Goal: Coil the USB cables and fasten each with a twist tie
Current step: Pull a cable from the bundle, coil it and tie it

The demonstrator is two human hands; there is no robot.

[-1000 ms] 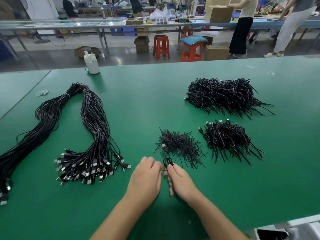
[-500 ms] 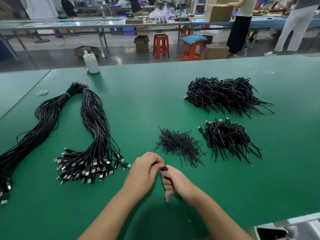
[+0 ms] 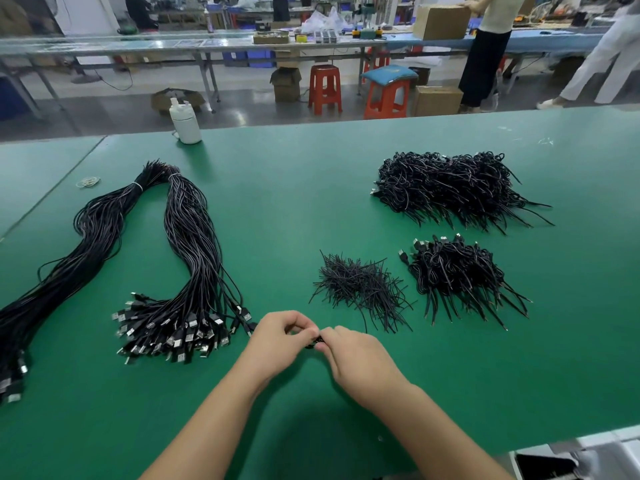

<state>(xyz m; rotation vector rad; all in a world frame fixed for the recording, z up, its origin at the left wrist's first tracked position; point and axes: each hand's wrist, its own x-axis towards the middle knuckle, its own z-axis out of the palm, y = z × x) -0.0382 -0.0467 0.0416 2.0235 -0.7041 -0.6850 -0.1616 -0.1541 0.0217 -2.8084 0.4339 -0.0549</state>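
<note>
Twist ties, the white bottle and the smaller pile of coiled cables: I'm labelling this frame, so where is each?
Twist ties [image 3: 358, 289]: head view, middle of the loose pile.
White bottle [image 3: 186, 123]: head view, middle of its body.
Smaller pile of coiled cables [image 3: 457, 271]: head view, centre of the heap.

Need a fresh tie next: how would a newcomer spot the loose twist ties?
On the green table, look just beyond the right hand. The loose pile of thin black twist ties lies there: short, straight strands without plugs, unlike the coiled cable heap beside it.
</note>
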